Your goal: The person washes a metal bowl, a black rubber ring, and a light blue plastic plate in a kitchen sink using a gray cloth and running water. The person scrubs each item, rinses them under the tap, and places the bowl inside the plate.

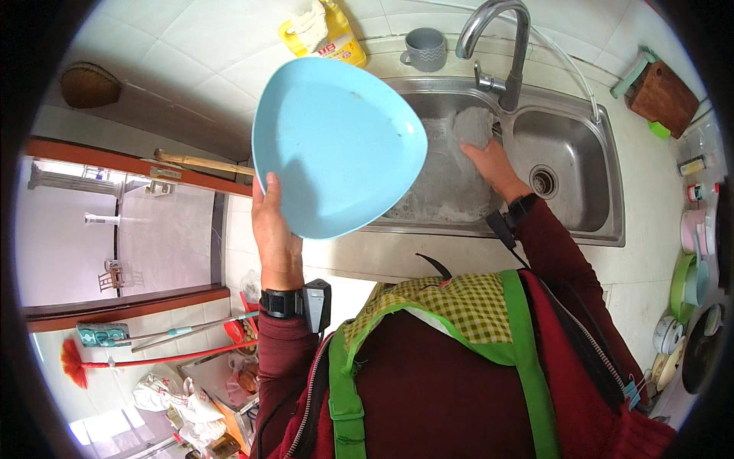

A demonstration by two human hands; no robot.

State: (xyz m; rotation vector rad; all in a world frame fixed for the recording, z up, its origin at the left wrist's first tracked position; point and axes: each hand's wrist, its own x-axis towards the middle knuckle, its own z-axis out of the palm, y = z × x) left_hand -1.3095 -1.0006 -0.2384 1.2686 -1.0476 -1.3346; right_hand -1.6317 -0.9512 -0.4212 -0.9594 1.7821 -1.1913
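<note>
My left hand (pixel 274 229) grips the lower left rim of a light blue, rounded-triangular plastic plate (pixel 344 143), tilted so its inner face shows, with a few small dark specks near its edge. The plate hides part of the sink's left side. Over the left basin (pixel 424 201) of a stainless steel double sink, my right hand (pixel 494 166) holds a wet greyish cloth (pixel 473 127). Cloudy, sudsy water stands in that basin. Above the sink rises a chrome gooseneck faucet (pixel 519 57) with its lever on the left.
A grey mug (pixel 425 50) and a yellow detergent jug (pixel 344 34) with a cloth on it stand behind the sink. The right basin (pixel 567 155) shows a drain strainer. A wooden cutting board (pixel 663 98) leans at right. Pots and bowls line the far right; a doorway and brooms are at left.
</note>
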